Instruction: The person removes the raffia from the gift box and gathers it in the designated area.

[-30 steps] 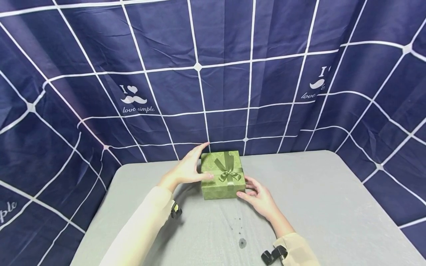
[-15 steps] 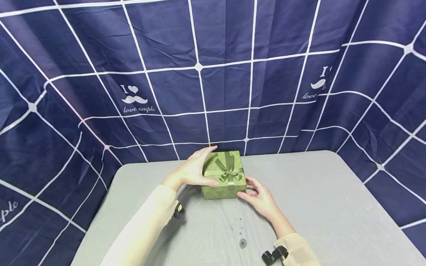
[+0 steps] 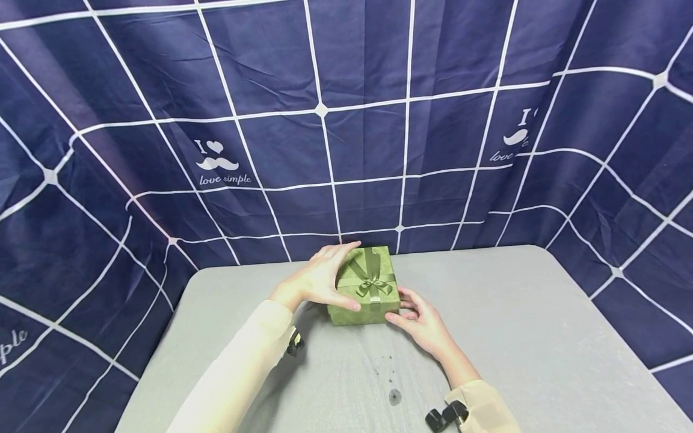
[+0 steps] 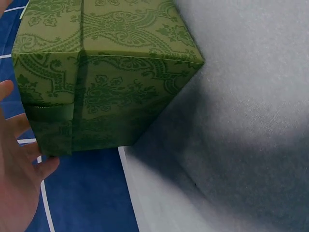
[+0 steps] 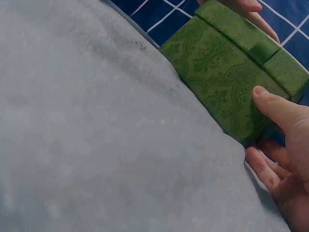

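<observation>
"From my remote seat I'm looking for the box. Where is it?"

"I'm seeing the green gift box (image 5: 229, 77) standing on the table (image 3: 487, 337), the curtain (image 3: 379, 144) hanging behind the box."

"And the 2 hands?"

"Left of the box, the left hand (image 3: 318, 280) is gripping across the lid (image 5: 239, 36), thumb and fingers spread wide. Right of the box, the right hand (image 3: 428, 325) is holding the corner, thumb on the front, fingers curling round the side. I'm not able to tell how hard they're squeezing."

"Handling?"

"I'm guessing stiff, lightish card, not very slippery; contents aren't showing. I'm favouring the lower walls or lid edges, and sparing the soft, crushable bow (image 3: 373, 286)."
</observation>
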Available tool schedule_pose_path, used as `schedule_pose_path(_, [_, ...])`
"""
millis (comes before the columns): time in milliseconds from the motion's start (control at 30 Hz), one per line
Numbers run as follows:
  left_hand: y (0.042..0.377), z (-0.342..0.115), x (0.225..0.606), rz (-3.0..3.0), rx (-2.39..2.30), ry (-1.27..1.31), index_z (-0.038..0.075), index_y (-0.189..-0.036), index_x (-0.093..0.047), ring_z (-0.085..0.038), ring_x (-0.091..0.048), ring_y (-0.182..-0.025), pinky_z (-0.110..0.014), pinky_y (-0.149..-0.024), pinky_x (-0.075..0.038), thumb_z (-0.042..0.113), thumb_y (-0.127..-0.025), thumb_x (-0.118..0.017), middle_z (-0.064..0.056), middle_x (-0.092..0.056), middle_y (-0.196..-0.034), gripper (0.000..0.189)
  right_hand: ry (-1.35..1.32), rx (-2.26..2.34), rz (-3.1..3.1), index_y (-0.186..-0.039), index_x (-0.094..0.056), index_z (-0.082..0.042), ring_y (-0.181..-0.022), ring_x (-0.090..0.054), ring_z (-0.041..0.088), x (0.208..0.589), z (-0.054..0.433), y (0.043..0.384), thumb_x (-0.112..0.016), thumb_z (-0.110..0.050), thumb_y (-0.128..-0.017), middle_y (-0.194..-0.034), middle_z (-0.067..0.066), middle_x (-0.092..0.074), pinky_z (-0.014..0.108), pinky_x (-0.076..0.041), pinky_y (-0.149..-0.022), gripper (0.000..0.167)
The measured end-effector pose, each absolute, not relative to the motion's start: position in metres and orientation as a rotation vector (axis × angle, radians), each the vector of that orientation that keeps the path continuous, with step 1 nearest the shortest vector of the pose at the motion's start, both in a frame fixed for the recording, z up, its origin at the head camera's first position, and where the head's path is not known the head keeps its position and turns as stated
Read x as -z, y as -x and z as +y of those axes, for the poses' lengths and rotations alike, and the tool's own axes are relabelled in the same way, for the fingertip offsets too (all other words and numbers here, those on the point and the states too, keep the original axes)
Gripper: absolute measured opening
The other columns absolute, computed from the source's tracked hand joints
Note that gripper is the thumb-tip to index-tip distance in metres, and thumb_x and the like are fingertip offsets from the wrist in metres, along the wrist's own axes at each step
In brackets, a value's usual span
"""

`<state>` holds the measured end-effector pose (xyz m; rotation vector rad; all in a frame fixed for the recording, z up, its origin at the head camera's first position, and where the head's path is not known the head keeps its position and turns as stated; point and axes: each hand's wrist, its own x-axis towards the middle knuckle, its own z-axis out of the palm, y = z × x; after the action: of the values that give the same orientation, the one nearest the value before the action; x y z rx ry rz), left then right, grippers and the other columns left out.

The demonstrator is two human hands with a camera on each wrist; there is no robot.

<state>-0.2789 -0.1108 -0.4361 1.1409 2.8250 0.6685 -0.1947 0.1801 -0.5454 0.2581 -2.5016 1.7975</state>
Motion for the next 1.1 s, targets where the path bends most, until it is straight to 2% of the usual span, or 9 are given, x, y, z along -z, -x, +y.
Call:
schedule_pose_path(200, [0.279, -0.108, 0.437, 2.860, -0.584, -1.171, 0.024, -0.175, -0.020, -0.030, -0.038, -0.155, -0.053, -0.129, -0.030, 0.080, -0.065, -0.089, -0.004, -0.038, -0.173, 0.142, -0.268, -1.802, -2.494, -0.155, -0.056, -0.004, -0.102, -0.076, 0.024, 0.545, 0.180, 0.194, -0.089, -0.018, -0.093, -0.130, 0.020, -0.075, 0.027, -0.061, -0.088, 0.071])
schedule_pose_path(333, [0.280, -0.106, 0.438, 2.871, -0.547, -1.199, 0.020, -0.175, -0.023, -0.032, -0.039, -0.155, -0.053, -0.129, -0.030, 0.080, -0.065, -0.090, -0.007, -0.039, -0.172, 0.142, -0.265, -1.797, -2.497, -0.155, -0.057, -0.003, -0.103, -0.076, 0.025, 0.545, 0.180, 0.194, -0.090, -0.018, -0.093, -0.129, 0.020, -0.075, 0.028, -0.061, -0.088, 0.071])
schedule_pose_path(533, [0.279, -0.104, 0.439, 2.889, -0.504, -1.208, 0.023, -0.175, -0.022, -0.035, -0.039, -0.154, -0.053, -0.128, -0.032, 0.082, -0.066, -0.088, -0.011, -0.039, -0.171, 0.140, -0.273, -1.758, -2.511, -0.155, -0.056, -0.003, -0.104, -0.076, 0.023, 0.546, 0.181, 0.194, -0.089, -0.018, -0.093, -0.129, 0.019, -0.075, 0.028, -0.061, -0.088, 0.071])
schedule_pose_path(800, [0.280, -0.101, 0.442, 2.912, -0.476, -1.234, 0.022, -0.174, -0.024, -0.037, -0.041, -0.151, -0.053, -0.127, -0.034, 0.083, -0.065, -0.087, -0.013, -0.041, -0.169, 0.140, -0.271, -1.759, -2.519, -0.155, -0.057, -0.004, -0.108, -0.075, 0.020, 0.547, 0.181, 0.195, -0.090, -0.018, -0.092, -0.130, 0.017, -0.075, 0.027, -0.061, -0.089, 0.072])
schedule_pose_path(1100, [0.281, -0.099, 0.443, 2.917, -0.464, -1.205, 0.026, -0.172, -0.031, -0.037, -0.043, -0.146, -0.056, -0.121, -0.040, 0.083, -0.059, -0.089, -0.015, -0.042, -0.166, 0.140, -0.311, -1.764, -2.491, -0.154, -0.056, -0.002, -0.110, -0.074, 0.020, 0.548, 0.181, 0.195, -0.088, -0.018, -0.094, -0.129, 0.019, -0.075, 0.026, -0.061, -0.088, 0.070])
